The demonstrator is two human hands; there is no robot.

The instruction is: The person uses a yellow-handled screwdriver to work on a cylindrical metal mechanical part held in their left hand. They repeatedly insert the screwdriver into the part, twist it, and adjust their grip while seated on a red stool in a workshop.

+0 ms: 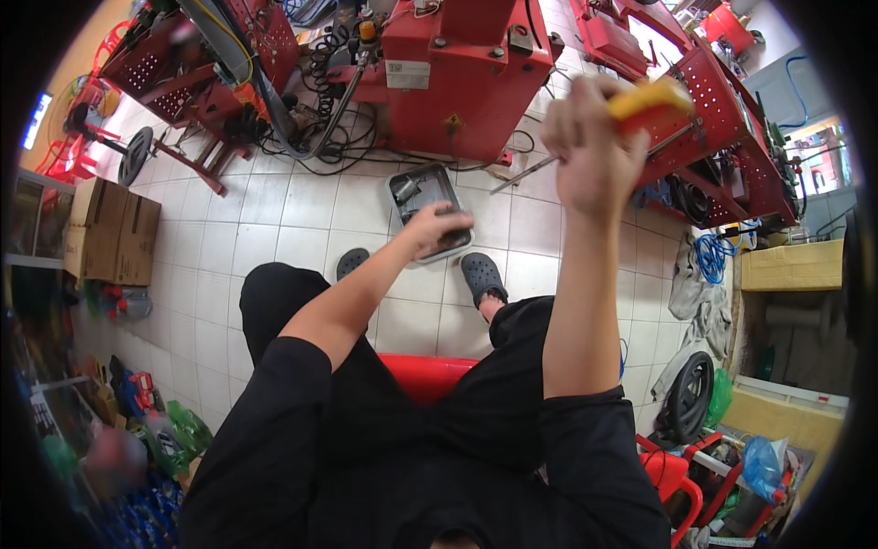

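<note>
Right hand [594,151] grips yellow-red tool [651,102] (blurred); left hand [433,227] over tray [441,190].

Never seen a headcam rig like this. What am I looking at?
No robot here: a person's two bare hands do the work. There is one picture, from the left of two wide fisheye cameras worn on the head and looking down, so straight edges bend near the rim and the forearms reach up the frame.

The person sits on something red. On the tiled floor, between the feet, is a grey tray with a metal cylindrical part. The left hand is down at the tray, over dark contents; its grip is unclear.

The right hand is raised, closed around a blurred yellow-and-red object. Beyond the tray stands a red machine.
</note>
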